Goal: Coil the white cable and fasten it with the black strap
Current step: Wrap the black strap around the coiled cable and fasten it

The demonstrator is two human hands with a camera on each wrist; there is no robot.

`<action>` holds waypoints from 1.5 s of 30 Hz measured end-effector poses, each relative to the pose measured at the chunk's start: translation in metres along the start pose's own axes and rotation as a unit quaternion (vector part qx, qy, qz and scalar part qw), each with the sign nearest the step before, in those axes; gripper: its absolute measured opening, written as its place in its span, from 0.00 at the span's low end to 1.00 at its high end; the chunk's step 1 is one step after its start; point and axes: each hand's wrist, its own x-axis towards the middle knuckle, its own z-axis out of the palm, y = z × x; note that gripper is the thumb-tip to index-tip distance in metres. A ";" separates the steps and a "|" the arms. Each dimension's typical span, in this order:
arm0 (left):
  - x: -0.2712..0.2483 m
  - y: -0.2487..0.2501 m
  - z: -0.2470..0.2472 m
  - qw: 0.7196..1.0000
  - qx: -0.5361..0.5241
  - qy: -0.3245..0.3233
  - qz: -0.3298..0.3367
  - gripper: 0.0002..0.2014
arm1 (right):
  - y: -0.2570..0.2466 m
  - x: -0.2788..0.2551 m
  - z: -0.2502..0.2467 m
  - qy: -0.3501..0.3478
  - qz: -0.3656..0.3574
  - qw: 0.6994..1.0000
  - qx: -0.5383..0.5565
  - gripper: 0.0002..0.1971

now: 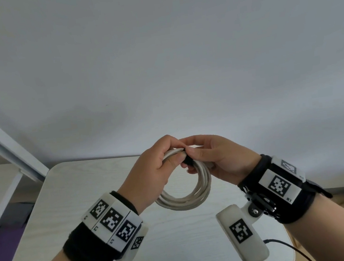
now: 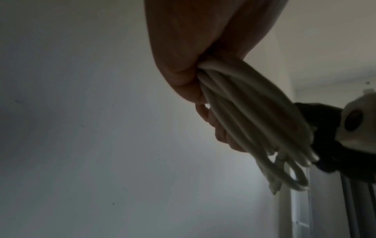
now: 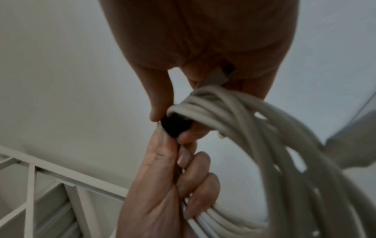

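Plainly, the white round-sheathed cable [image 1: 185, 201] was already gathered into a loose ring of several turns, held in the air above the middle of the pale wood-grain tabletop [image 1: 68, 208] and touching nothing but the hands. The left hand [image 1: 150, 172] was curled round the bundled turns at the top of the ring. Just beside it, the right hand [image 1: 215, 157] pinched the black fabric strap [image 3: 175, 127] between thumb and fingertip where it crossed the bundle.

The cable looked light and pliant yet springy, so the turns would probably fan apart if the left grip eased; the best hold seemed to be right next to the strap, squeezing all the turns together. The strap appeared soft and small, easy to lose from a fingertip pinch. A grey connector [image 3: 221, 75] lay against the right palm and might snag the wrap.

Beyond the tabletop's far edge stood a plain pale wall [image 1: 179, 53], with a white metal frame [image 1: 1, 142] past the far left corner; neither stood in the way.
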 end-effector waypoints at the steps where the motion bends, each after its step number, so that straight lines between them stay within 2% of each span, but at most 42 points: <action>1: 0.000 -0.004 0.000 1.000 0.007 -0.009 -0.001 0.04 | 0.003 0.001 -0.002 -0.003 0.009 1.000 0.000 0.20; 6: 0.001 -0.025 0.004 0.999 0.010 -0.033 -0.037 0.04 | 0.024 0.011 -0.011 0.021 0.056 0.997 -0.039 0.16; 10: 0.005 -0.047 0.009 0.996 0.020 -0.062 -0.060 0.05 | 0.042 0.021 -0.022 0.036 0.092 0.989 -0.107 0.07; 13: 0.010 -0.070 0.012 0.993 0.026 -0.077 -0.087 0.04 | 0.056 0.031 -0.028 0.033 0.127 0.989 -0.075 0.07; 16: 0.013 -0.100 0.018 0.990 0.039 -0.066 -0.117 0.05 | 0.073 0.043 -0.032 0.055 0.149 0.987 -0.036 0.08; 22: 0.010 -0.153 0.020 0.976 0.085 -0.057 -0.191 0.08 | 0.121 0.069 -0.041 0.105 0.201 0.972 -0.067 0.06; 27: 0.004 -0.195 0.014 0.956 0.129 -0.124 -0.232 0.23 | 0.160 0.089 -0.047 0.147 0.251 0.955 -0.056 0.06; 29: 0.004 -0.204 0.014 0.953 0.114 -0.134 -0.246 0.26 | 0.172 0.095 -0.047 0.161 0.265 0.950 -0.042 0.07; 32: 0.004 -0.217 0.015 0.951 0.102 -0.104 -0.274 0.27 | 0.189 0.104 -0.046 0.171 0.270 0.946 -0.055 0.06; 35: 0.001 -0.232 0.019 0.949 0.090 -0.071 -0.293 0.27 | 0.202 0.113 -0.045 0.178 0.260 0.940 -0.130 0.07; 41: -0.004 -0.250 0.030 0.948 0.125 -0.021 -0.293 0.25 | 0.218 0.121 -0.041 0.183 0.205 0.928 -0.252 0.10; 45: -0.006 -0.255 0.035 0.942 0.157 -0.012 -0.298 0.25 | 0.220 0.123 -0.038 0.184 0.193 0.912 -0.312 0.11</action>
